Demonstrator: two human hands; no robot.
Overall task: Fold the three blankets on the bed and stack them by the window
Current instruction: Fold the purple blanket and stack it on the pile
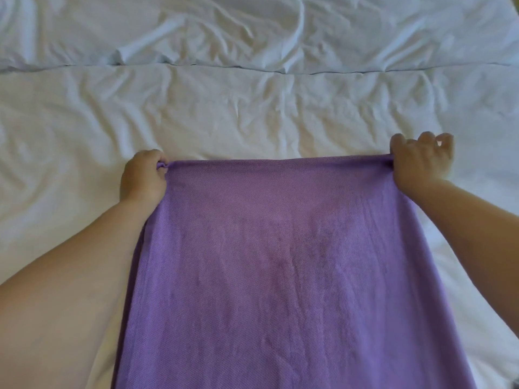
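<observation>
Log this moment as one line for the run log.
step: folding purple blanket | left hand: grips far left corner | right hand: grips far right corner | state: edge stretched between hands over white bed sheet

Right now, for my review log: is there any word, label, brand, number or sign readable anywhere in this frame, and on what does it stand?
None: no text can be read in this view.
The purple blanket, gripped at its far corners by the left hand and the right hand, shows only plain weave, with no tag in sight.
The white bedding is bare, wrinkled cloth with a seam, without print.
</observation>
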